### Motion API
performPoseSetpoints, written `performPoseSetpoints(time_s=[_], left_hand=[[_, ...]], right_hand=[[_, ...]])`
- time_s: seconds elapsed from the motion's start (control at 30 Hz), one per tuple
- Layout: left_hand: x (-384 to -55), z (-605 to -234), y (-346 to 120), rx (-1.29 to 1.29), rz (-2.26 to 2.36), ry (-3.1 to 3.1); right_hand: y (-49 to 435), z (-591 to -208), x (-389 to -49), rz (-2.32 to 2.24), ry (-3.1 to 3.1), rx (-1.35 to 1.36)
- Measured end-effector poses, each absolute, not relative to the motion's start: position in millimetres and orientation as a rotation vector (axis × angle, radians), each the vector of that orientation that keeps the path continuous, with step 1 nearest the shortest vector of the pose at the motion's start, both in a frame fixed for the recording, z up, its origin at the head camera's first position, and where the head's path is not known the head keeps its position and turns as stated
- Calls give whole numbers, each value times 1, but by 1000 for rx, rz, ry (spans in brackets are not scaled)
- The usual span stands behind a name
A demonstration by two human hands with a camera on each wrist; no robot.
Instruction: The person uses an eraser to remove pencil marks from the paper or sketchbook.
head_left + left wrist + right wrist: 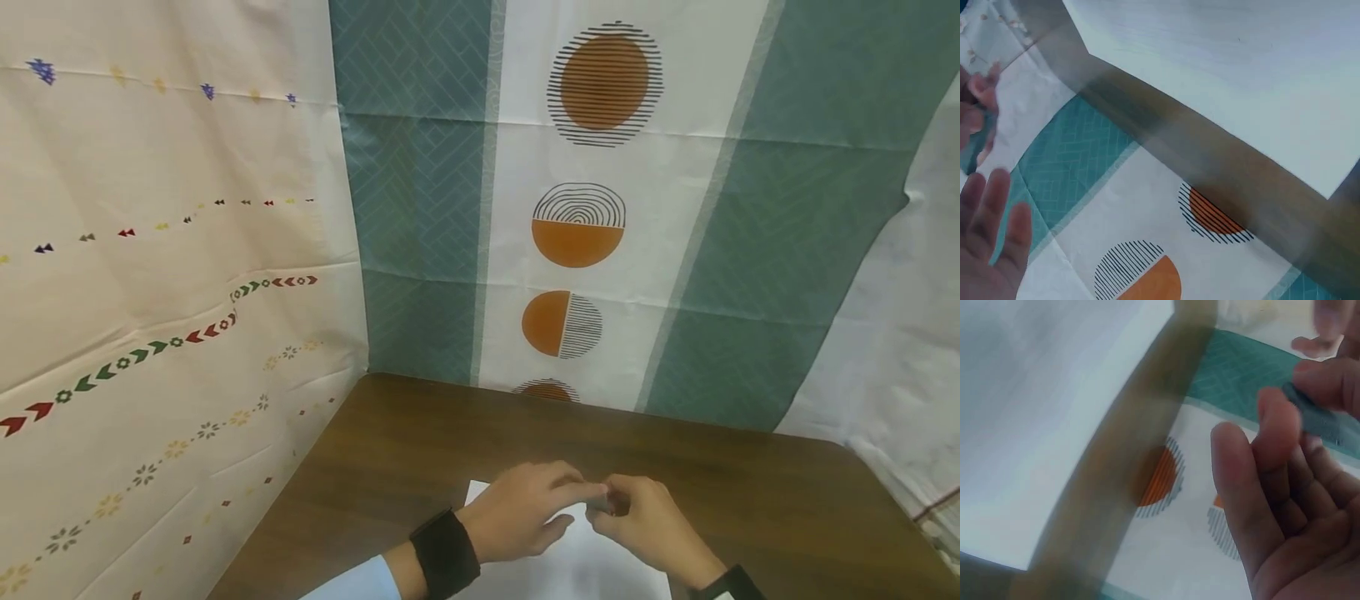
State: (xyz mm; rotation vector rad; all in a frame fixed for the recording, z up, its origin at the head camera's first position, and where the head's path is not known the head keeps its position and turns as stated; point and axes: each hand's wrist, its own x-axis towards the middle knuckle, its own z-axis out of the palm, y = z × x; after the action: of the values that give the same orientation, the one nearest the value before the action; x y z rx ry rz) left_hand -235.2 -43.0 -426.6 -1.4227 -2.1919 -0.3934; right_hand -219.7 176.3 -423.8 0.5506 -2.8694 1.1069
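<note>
Above a white sheet of paper [570,567], my two hands meet at a small dark grey piece [1319,419] with a smooth edge. My right hand [652,521] pinches the piece between curled fingers. From the left, my left hand [525,508] reaches over with its index finger stretched to the piece, the thumb held apart below. In the left wrist view the left hand's fingers [991,219] are spread and loosely bent. The piece's kind does not show, as fingers cover much of it.
The paper lies on a brown wooden table [420,433]. Behind the table hangs a green and white cloth [420,208] with orange circles. A cream patterned cloth [165,333] covers the left side, and a white cloth [900,333] hangs at the right.
</note>
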Motion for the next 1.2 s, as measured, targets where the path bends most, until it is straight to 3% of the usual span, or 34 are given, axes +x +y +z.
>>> performPoseSetpoints(time_s=[0.33,0.63,0.97,1.2], left_hand=[[-236,-433,-47,-1255,-416,-2144],[-232,-440,-49,-1101,-783,-2199],[-229,-447,-52,-1169,-734,-2178],[-236,-458,-95,-1251,-608,-2467]], right_hand=[[174,-418,-213,1183,-2776,816],[169,-426,-208,1556,-2640,688],[153,-430,-212,1611,-2509,695],[154,-430,-218,1508,-2616,645]])
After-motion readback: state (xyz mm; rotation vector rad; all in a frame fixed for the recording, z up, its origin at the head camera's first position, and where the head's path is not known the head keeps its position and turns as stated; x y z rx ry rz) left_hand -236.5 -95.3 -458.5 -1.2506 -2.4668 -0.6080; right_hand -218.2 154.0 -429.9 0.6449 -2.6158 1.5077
